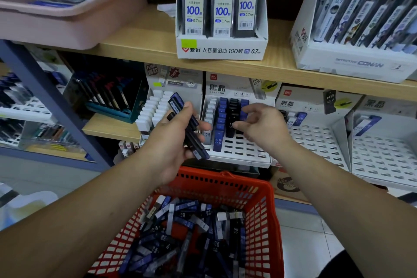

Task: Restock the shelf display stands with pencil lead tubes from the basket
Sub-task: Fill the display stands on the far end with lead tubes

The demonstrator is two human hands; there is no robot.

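pink tub point(67, 27) at 10 o'clock on the upper shelf point(146, 36), contents blurred. left hand point(171, 142) just left of centre, palm up, grip clamped on a bundle of lead tubes point(177, 105): dark blue and black, tilted, top end toward 11 o'clock, bottom end toward 5. behind it, a white stand point(155, 110) on the lower shelf with rows of white-capped tubes.

lead box point(222, 49) at 12 o'clock on the upper shelf, three "100" 2b 0.7 packs upright in it.

middle stand point(239, 153) at centre: slotted white tray, white-capped column at left, then a blue column point(220, 119), then a black column point(232, 115), then more blue behind the fingers. front rows are open slots.

right hand point(259, 124) at 3 o'clock of that stand, fingers curled, fingertips point(237, 124) on the top of the front black tube. cannot tell if the grip is pinching it or only touching.

red basket point(225, 178) at 6 o'clock below both hands, loose tubes point(185, 228) piled inside, mixed blue, black and clear, hb 0.5 and 0.7 labels.

right stand point(316, 142) at 3 o'clock, a few tubes at the back only. comic-print box point(352, 63) at 1 o'clock on the upper shelf, packs leaning in it.
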